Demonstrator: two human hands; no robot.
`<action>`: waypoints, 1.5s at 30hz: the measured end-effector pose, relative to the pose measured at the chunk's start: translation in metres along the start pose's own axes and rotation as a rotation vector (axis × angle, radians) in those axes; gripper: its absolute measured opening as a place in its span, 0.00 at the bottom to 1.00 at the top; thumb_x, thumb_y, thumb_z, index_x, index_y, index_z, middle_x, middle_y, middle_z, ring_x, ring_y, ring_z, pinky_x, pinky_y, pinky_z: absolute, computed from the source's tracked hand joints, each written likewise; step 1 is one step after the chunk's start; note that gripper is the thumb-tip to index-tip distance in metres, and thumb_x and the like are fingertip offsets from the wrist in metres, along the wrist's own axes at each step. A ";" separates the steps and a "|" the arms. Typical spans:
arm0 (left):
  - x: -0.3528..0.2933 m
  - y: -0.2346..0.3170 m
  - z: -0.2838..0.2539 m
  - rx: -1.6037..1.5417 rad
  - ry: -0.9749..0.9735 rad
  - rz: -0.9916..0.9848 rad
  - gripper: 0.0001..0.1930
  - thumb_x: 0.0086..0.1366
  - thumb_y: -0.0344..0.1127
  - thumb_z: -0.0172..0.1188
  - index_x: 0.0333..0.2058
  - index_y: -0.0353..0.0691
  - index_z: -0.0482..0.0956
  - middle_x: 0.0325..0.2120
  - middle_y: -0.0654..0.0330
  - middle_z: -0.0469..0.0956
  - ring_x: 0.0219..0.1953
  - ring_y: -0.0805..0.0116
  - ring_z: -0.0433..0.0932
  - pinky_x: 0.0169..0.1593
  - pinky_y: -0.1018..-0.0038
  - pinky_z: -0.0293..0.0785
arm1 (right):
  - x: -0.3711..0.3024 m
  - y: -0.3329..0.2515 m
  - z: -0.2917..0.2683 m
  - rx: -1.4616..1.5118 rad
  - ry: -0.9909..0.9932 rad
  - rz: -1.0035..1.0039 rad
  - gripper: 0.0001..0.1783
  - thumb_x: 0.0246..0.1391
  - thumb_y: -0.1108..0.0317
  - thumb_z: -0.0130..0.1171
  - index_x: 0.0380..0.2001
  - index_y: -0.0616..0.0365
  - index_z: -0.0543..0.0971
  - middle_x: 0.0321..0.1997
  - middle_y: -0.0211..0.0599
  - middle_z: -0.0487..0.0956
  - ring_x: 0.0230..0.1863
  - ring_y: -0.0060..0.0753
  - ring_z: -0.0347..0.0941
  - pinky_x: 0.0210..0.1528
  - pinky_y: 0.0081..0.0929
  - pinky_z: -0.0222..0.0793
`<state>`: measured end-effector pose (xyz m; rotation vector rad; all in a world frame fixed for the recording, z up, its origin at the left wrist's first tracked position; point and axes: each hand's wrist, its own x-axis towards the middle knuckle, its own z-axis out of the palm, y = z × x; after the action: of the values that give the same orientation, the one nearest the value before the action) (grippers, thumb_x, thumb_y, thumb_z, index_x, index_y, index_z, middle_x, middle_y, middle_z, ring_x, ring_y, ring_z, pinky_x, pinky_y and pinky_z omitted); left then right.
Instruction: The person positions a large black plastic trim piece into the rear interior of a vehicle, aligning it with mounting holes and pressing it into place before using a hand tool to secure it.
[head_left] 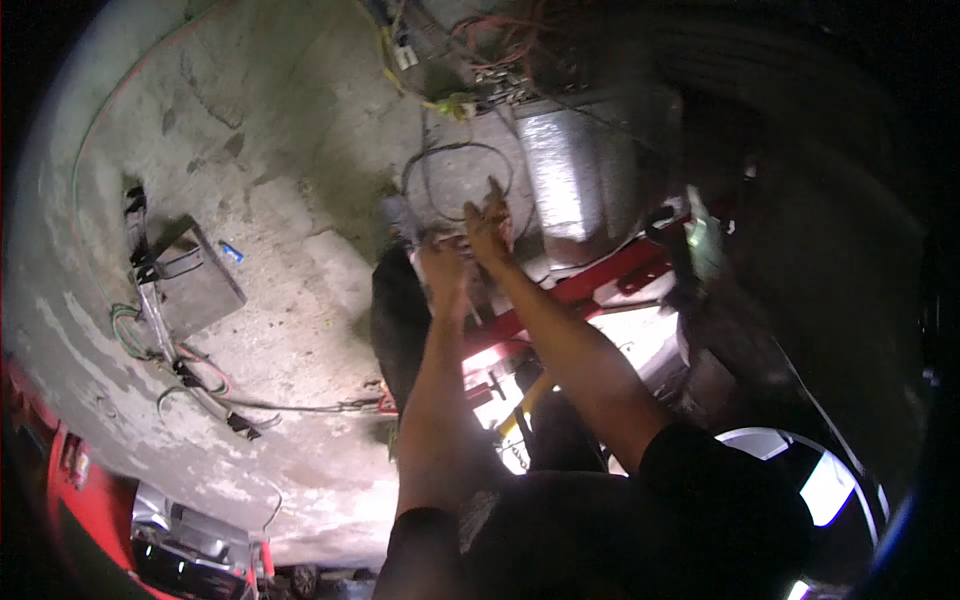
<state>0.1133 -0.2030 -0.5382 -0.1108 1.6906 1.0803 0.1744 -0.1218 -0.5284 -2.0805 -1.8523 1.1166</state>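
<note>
Both my arms reach forward, and the hands are close together over the floor. My left hand (443,264) has its fingers curled in; whatever it holds, if anything, is hidden. Just to its right and slightly farther off, my right hand (487,230) has fingers stretched out and apart, with no object visible in it. Beyond the hands a dark cable loop (457,148) lies on the concrete. A red metal beam (590,282) runs beside my right forearm. Past it, a shiny silver sheet-like panel (552,175) catches the light.
On the left, a flat dark plate (205,290) lies beside a long metal bar (155,315), with a small blue item (232,252) near it. Tangled orange cables (500,40) are at the far side. A red vehicle (95,510) is at lower left. Bright light shines below the beam.
</note>
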 end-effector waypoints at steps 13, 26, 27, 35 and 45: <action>-0.188 -0.075 -0.045 0.685 -0.407 0.490 0.09 0.66 0.35 0.57 0.35 0.34 0.79 0.28 0.52 0.80 0.32 0.56 0.80 0.38 0.61 0.75 | -0.275 -0.058 -0.236 0.173 -0.251 -0.562 0.28 0.55 0.63 0.56 0.61 0.54 0.71 0.53 0.54 0.74 0.56 0.48 0.71 0.58 0.44 0.66; -0.243 -0.023 -0.028 1.114 -0.565 0.896 0.16 0.68 0.44 0.53 0.33 0.35 0.79 0.30 0.42 0.78 0.33 0.37 0.75 0.37 0.52 0.70 | -0.401 0.013 -0.600 -0.010 0.389 -0.516 0.22 0.54 0.73 0.62 0.52 0.69 0.75 0.39 0.48 0.80 0.38 0.45 0.80 0.34 0.38 0.78; -0.215 -0.020 -0.027 1.210 -0.368 0.844 0.20 0.68 0.48 0.55 0.30 0.33 0.77 0.26 0.47 0.77 0.29 0.48 0.74 0.35 0.61 0.70 | -0.402 0.007 -0.577 -0.011 0.388 -0.651 0.17 0.51 0.83 0.61 0.46 0.66 0.79 0.38 0.49 0.81 0.34 0.48 0.81 0.33 0.38 0.78; -0.172 -0.004 -0.018 0.440 -0.240 0.553 0.12 0.65 0.37 0.54 0.36 0.34 0.79 0.29 0.47 0.81 0.28 0.51 0.81 0.35 0.60 0.76 | -0.261 -0.097 -0.357 0.235 -0.341 -0.499 0.15 0.62 0.67 0.55 0.50 0.61 0.79 0.41 0.53 0.81 0.42 0.51 0.79 0.46 0.39 0.74; -0.092 0.002 0.036 -0.207 -0.271 -0.042 0.06 0.68 0.31 0.54 0.39 0.35 0.75 0.27 0.61 0.77 0.25 0.75 0.74 0.27 0.79 0.69 | 0.049 0.020 -0.051 -0.186 -0.177 -0.188 0.26 0.58 0.54 0.60 0.51 0.63 0.79 0.44 0.60 0.82 0.48 0.58 0.79 0.50 0.43 0.74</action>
<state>0.1764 -0.2153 -0.4634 -0.1250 1.3282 1.1808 0.2197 -0.0639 -0.5235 -1.8994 -2.2609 1.1535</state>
